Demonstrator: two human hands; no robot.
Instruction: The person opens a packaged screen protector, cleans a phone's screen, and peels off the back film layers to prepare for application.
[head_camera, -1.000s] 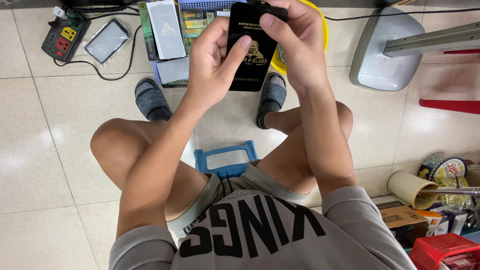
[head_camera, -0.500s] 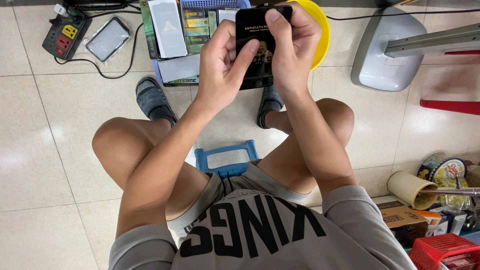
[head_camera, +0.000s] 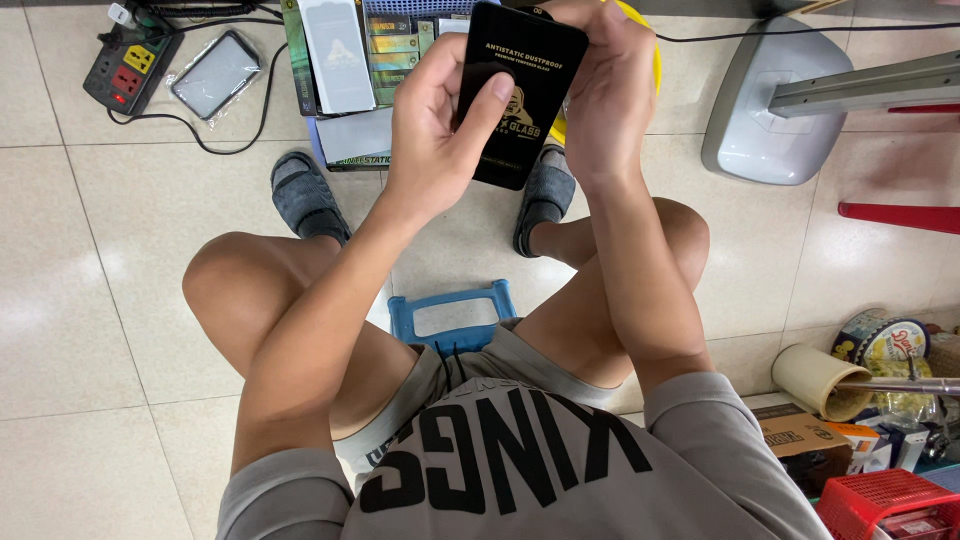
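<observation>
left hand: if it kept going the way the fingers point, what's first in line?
The left hand points up and right, its thumb already on the flat black packet. Beyond the packet, the right hand gripping the other edge comes next. Depth is hard to judge from overhead.

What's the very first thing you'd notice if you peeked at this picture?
First, the flat black packet held up at the top middle between the left hand and the right hand. Below it a blue stool peeks out between the person's knees on the pale tiled floor. At the top left lies a power strip with coloured sockets.
</observation>
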